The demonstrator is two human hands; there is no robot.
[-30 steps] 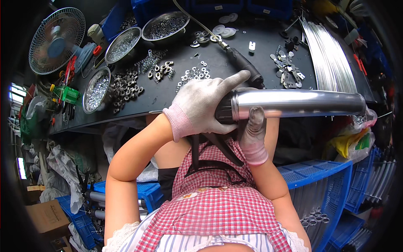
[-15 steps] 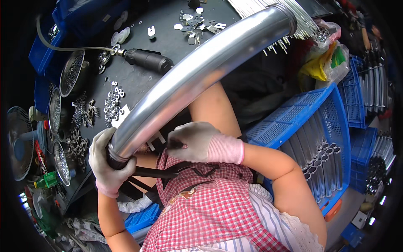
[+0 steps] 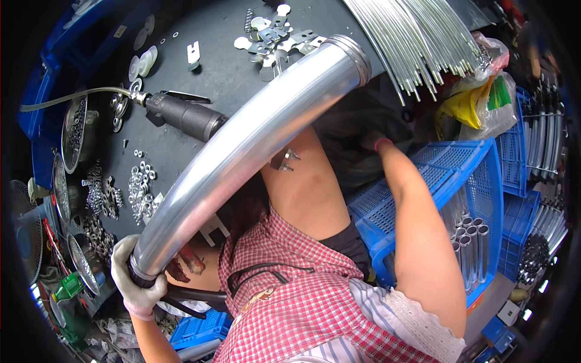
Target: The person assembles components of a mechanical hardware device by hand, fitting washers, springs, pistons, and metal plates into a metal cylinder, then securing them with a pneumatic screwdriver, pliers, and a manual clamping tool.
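Note:
My left hand, in a white glove, is closed around the lower, dark-rimmed end of a curved shiny metal tube. The tube slants up and right across my lap, its ribbed far end over the bench edge. My right arm reaches forward past my knee. Of my right hand, little shows beyond the pink cuff; its fingers are lost in shadow among dark cloth. Beneath the tube, a small metal piece with two studs shows above my thigh. A black power tool with a hose lies on the bench behind the tube.
Flat metal plates, nuts and springs lie on the dark bench. Metal bowls line its left side. Thin rods are bundled at the back right. A blue crate of metal tubes stands right.
My right hand has left my lap and reached forward into the dark area right of my knee. The tube, still in my left hand, has shifted left and its far end is lower.

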